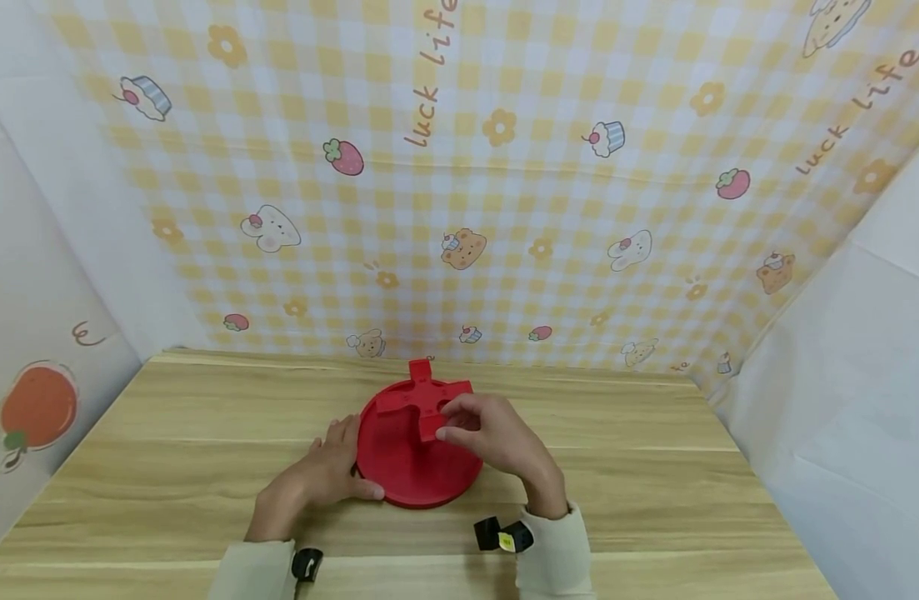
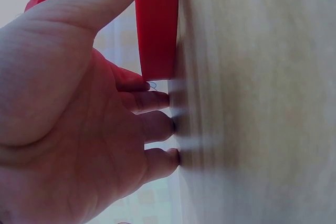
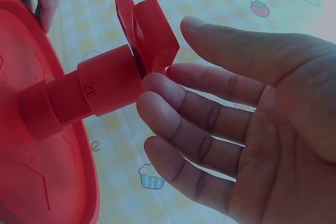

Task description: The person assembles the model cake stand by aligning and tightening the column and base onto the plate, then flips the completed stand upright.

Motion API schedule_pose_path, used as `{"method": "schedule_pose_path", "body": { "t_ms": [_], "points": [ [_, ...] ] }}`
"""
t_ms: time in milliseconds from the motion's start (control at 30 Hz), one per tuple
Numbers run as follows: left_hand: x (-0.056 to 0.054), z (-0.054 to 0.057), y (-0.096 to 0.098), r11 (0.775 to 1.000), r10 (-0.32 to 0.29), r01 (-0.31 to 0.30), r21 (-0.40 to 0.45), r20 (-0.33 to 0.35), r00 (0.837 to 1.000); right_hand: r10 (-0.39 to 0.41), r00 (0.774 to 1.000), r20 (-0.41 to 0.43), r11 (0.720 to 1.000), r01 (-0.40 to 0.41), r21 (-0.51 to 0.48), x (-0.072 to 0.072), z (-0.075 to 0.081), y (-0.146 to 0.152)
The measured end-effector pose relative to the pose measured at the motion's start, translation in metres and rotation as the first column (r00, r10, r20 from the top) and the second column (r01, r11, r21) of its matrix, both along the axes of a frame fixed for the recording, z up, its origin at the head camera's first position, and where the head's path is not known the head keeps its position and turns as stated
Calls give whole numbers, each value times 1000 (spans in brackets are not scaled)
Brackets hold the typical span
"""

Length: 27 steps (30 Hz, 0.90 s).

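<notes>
A red round base (image 1: 417, 483) lies on the table. From its middle rises a stepped red post (image 3: 107, 82), marked "32", topped by a red cross-shaped piece (image 1: 399, 403) with flat arms. My left hand (image 1: 320, 471) rests at the base's left rim, its fingers extended along the far side and the thumb at the near edge. My right hand (image 1: 496, 429) is at the near right of the cross piece, fingertips right at one arm. In the right wrist view the fingers are loosely bent and the thumb stands apart from that arm.
The wood-grain table (image 1: 639, 492) spreads around the base. A yellow checked cloth (image 1: 519, 192) with printed figures hangs behind its far edge, and white cloth (image 1: 864, 350) hangs at the right side.
</notes>
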<state>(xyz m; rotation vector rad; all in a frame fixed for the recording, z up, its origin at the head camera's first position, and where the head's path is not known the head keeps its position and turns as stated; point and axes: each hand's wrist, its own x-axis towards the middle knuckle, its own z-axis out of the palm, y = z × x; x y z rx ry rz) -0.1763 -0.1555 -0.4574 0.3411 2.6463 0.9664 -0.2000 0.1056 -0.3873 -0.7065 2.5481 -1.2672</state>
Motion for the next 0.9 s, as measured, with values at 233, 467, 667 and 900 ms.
{"method": "schedule_pose_path", "body": {
  "t_ms": [233, 467, 667, 900],
  "points": [
    [0, -1, -1, 1000, 7, -6, -12, 12, 1000, 11, 1000, 28, 1000, -11, 9, 1, 0, -3],
    [-1, 0, 0, 1000, 0, 0, -12, 5, 1000, -106, 990, -92, 991, 98, -87, 2, 5, 0],
    [-1, 0, 1, 1000, 2, -2, -18, 4, 1000, -279, 929, -241, 958, 253, -133, -2, 3, 4],
    [-1, -1, 0, 1000, 5, -4, -17, 8, 1000, -245, 964, -101, 969, 246, -5, -4, -3, 5]
  ]
}}
